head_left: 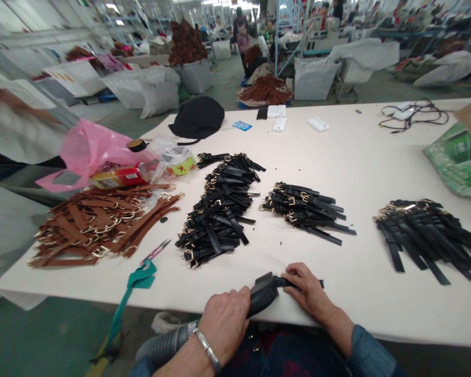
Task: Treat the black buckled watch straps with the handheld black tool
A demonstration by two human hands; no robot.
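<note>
Near the table's front edge, my left hand [228, 319] is wrapped round a black nozzle [264, 294] on a grey ribbed hose [163, 343]. My right hand [306, 289] pinches a short black strap [282, 281], one end of it at the nozzle's mouth and the other sticking out past my fingers. Whether the strap enters the nozzle I cannot tell. Beyond my hands lie a long heap of black buckled straps [220, 209] and a smaller pile of black straps [306, 209]. Another black strap pile [427, 230] spreads at the right.
Brown straps with metal rings [90, 220] cover the table's left. Nearby lie thread snips [156, 251] and a teal cloth strip [141, 277]. A pink bag [90, 149], a black cap [200, 116], white blocks [279, 124], cables [412, 115] and a green carton [461, 157] stand farther back.
</note>
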